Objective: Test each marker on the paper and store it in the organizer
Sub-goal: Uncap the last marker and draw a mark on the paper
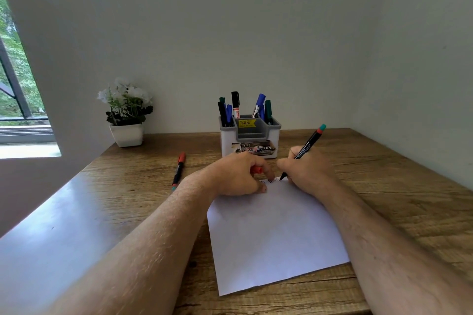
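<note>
Head view: your forearms run in from the bottom edge, and the paper (276,238) lies between them on the table (384,186), mostly blank on the near side. Both hands work its far edge.

Right hand (307,172) grips the marker (305,151) in a writing hold, tip down, touching or just off the sheet beside a few small test marks (268,180). Can't tell which from here. Left hand (238,176) is curled around a red cap (256,169), fingertips resting on the paper just left of the tip.

For this step:
- Keep the left fingertips pressing so the sheet doesn't slide under the stroke.
- Use a short stroke on blank paper to the right of the existing marks, so the new line reads on its own.
- Light pressure. You only need to see whether the ink flows.
- The cap is already in your left hand, so recap right over the sheet before moving to store it.

Left of your left hand, apart from the paper, lies another marker (178,170), capped, probably still to test.

Just beyond both hands stands the organizer (249,135), already holding several markers upright in its side and back slots. Drop this one in there, tip end down. Farther left, against the wall, sits a plant (125,112).
</note>
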A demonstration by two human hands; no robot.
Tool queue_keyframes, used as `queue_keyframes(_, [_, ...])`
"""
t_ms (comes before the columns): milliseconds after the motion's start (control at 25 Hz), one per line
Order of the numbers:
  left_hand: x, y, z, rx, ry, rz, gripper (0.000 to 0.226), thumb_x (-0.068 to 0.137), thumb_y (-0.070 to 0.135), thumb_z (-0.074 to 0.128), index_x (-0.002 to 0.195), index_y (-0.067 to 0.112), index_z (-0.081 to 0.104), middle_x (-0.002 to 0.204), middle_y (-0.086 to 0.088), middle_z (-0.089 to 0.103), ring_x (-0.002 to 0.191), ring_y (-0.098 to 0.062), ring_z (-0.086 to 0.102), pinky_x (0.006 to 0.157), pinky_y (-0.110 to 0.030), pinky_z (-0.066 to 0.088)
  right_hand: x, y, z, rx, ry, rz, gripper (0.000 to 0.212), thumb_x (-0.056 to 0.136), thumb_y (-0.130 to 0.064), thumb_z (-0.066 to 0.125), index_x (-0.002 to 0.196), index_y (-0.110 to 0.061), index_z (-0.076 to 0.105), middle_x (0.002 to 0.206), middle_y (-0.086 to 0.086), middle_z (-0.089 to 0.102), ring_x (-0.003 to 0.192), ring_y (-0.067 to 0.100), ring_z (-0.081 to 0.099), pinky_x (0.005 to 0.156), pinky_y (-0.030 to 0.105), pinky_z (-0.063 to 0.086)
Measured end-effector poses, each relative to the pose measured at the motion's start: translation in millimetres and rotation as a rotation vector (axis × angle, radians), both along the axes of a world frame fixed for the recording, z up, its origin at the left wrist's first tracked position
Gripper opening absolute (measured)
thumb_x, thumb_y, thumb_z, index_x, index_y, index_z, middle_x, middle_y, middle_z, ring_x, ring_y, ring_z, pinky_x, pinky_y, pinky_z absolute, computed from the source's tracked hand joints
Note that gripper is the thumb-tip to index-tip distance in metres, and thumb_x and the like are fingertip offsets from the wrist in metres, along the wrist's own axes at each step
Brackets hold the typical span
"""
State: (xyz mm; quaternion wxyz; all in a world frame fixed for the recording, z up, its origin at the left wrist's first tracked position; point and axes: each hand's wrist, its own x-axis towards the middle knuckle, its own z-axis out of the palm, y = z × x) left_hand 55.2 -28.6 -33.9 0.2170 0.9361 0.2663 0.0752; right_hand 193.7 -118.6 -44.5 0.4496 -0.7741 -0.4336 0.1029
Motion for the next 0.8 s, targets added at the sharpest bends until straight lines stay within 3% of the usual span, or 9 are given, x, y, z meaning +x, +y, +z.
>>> queue_keyframes(200, [-0.7,3.9,-2.4,0.009,0.012,0.009,0.028,0.089,0.03,0.07,0.115,0.039,0.065,0.093,0.019,0.054,0.086,-0.003,0.052,0.079,-0.023,0.041,-1.6,-0.1,0.0,0.003,0.006,0.024,0.018,0.08,-0.019,0.067,0.066,-0.013,0.059,0.075,0.012,0.071,0.06,0.015,0.057,0.049,0.024,0.035])
queue_keyframes(280, [-0.9,3.9,-2.7,-0.009,0.007,0.012,0.028,0.089,0.03,0.07,0.115,0.039,0.065,0.095,0.018,0.055,0.087,-0.002,0.052,0.082,-0.024,0.042,-1.6,-0.4,-0.8,0.002,0.009,0.036,0.021,0.081,-0.019,0.067,0.064,-0.014,0.055,0.073,0.012,0.068,0.06,0.016,0.056,0.05,0.024,0.035])
queue_keyframes(400, [-0.6,2.5,-2.1,-0.006,0.007,0.007,0.027,0.089,0.029,0.07,0.114,0.038,0.065,0.088,0.021,0.051,0.08,0.0,0.049,0.074,-0.021,0.038,-0.7,0.6,-1.1,0.011,-0.011,0.005,0.022,0.08,-0.018,0.067,0.062,-0.014,0.053,0.066,0.007,0.061,0.059,0.015,0.052,0.049,0.025,0.033])
queue_keyframes(600, [-0.1,4.1,-2.8,-0.035,0.014,0.02,0.027,0.088,0.029,0.071,0.111,0.041,0.065,0.102,0.014,0.057,0.094,-0.008,0.054,0.088,-0.029,0.044,-1.1,1.3,-1.3,0.003,-0.027,0.024,0.026,0.078,-0.016,0.067,0.058,-0.014,0.051,0.059,0.004,0.056,0.056,0.014,0.049,0.047,0.023,0.03])
queue_keyframes(800, [-0.1,3.1,-1.8,-0.032,0.017,0.015,0.029,0.09,0.028,0.069,0.116,0.038,0.065,0.086,0.021,0.05,0.081,-0.003,0.049,0.081,-0.025,0.04,4.8,7.9,-6.6,0.05,0.021,-0.062,0.02,0.076,-0.018,0.067,0.064,-0.011,0.053,0.063,0.006,0.055,0.06,0.018,0.052,0.051,0.026,0.036])
